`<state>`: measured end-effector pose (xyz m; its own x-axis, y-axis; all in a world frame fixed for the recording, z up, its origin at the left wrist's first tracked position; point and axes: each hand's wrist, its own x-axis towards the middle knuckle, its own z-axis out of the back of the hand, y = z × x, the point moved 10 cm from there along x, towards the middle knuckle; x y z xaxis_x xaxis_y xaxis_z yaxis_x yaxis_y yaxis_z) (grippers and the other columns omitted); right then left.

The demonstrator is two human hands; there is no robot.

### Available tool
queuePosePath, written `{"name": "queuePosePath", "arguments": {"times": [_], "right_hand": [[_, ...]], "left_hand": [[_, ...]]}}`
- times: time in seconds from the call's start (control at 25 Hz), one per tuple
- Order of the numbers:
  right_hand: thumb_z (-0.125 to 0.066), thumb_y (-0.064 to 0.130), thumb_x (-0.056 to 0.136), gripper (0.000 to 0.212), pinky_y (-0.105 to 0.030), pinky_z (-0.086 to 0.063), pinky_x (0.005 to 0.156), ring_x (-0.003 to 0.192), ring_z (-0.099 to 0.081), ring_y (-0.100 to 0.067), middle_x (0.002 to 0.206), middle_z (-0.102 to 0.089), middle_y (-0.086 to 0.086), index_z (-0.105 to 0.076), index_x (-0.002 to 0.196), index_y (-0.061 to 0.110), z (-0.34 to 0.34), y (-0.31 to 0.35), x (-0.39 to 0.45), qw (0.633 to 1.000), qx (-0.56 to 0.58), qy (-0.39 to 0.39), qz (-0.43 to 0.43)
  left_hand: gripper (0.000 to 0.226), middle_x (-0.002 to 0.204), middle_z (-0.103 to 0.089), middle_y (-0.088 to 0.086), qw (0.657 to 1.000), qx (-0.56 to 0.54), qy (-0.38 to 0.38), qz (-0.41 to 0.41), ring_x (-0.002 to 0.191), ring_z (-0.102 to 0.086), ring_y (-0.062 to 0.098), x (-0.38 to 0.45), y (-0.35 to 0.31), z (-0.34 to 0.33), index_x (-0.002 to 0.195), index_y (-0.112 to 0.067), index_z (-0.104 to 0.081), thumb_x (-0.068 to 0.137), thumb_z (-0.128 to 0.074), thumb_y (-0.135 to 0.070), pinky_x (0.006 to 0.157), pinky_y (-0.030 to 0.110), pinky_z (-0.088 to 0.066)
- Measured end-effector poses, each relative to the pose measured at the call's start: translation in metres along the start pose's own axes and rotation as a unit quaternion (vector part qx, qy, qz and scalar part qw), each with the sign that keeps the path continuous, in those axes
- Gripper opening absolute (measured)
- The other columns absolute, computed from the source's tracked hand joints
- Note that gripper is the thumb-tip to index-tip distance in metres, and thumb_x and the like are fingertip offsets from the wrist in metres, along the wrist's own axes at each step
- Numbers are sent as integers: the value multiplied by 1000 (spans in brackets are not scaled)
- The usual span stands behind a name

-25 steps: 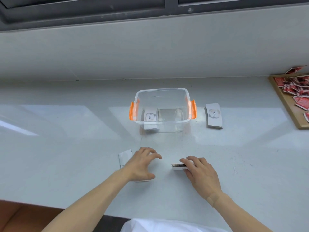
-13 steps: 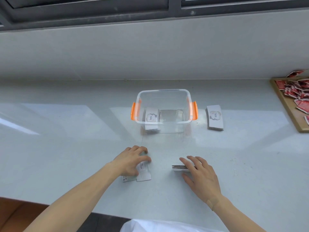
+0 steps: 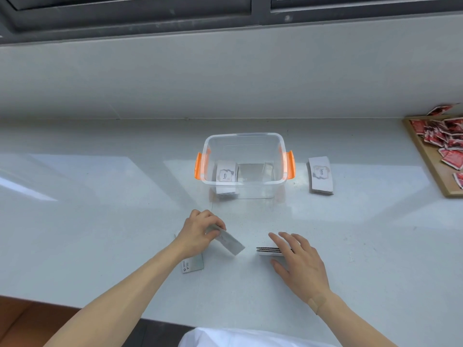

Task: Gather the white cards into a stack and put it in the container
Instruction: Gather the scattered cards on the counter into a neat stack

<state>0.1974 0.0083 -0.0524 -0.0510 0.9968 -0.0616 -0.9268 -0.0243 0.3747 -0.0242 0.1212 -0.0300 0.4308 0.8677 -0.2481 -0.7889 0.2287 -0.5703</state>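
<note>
My left hand [image 3: 199,232] pinches a white card [image 3: 230,242] by one end and holds it tilted above the table. Another white card [image 3: 192,264] lies flat just under my left wrist. My right hand [image 3: 299,264] rests flat on a small stack of cards [image 3: 268,251], fingers spread over its top. A clear container [image 3: 244,182] with orange handles stands behind the hands; a stack of white cards [image 3: 226,175] sits in its left part. One more white card stack [image 3: 321,174] lies on the table to the right of the container.
A wooden tray [image 3: 426,159] with several red packets sits at the far right edge. The white tabletop [image 3: 100,221] ends at a grey wall behind the container. Its front edge runs just below my forearms.
My left hand has lifted one white card off the table and turned it up toward the right. A second card beneath it is now uncovered. My right hand stays on its stack.
</note>
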Motion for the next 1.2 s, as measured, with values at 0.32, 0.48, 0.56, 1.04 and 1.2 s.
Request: {"name": "queuePosePath", "arguments": {"times": [0.32,0.48,0.56,1.04,1.2], "right_hand": [[-70,42,80,78,-38,-51,87,129,-44,-26,150,-40,5,-29,146,35,5,1,-1,1000,5,-7,-13],[-71,42,80,77,-39,-52,88,131,-43,-27,152,-38,4,-30,145,35,6,2,-1,1000,-2,-9,-11],[-72,41,79,76,-40,-53,86,129,-45,-28,151,-40,2,-34,143,34,7,3,0,1000,-6,-12,-9],[-83,23,69,57,-43,-57,72,121,-53,-33,134,-57,-7,-60,120,11,6,4,2,999,-24,-35,-19],[-81,25,72,48,-40,-57,73,121,-53,-31,132,-59,-3,-61,114,16,7,5,5,999,-24,-32,-13]], "left_hand": [[15,100,-66,-7,990,-123,-62,-9,96,-54,14,-11,-52,-45,100,-22,-68,93,-58,-12,88,23,-40],[38,112,-65,-4,987,-150,47,-28,105,-55,7,-9,-71,-77,111,-20,-67,91,-46,4,92,9,-36],[53,118,-63,-2,978,-180,101,-11,112,-55,6,-9,-74,-88,116,-20,-65,81,-41,13,95,9,-36],[48,112,-57,-1,968,-210,131,31,105,-53,12,-7,-95,-113,112,-16,-58,69,-56,5,83,9,-40],[55,121,-55,0,966,-213,144,30,112,-51,13,-8,-88,-108,120,-20,-54,69,-56,1,95,22,-42]]}}
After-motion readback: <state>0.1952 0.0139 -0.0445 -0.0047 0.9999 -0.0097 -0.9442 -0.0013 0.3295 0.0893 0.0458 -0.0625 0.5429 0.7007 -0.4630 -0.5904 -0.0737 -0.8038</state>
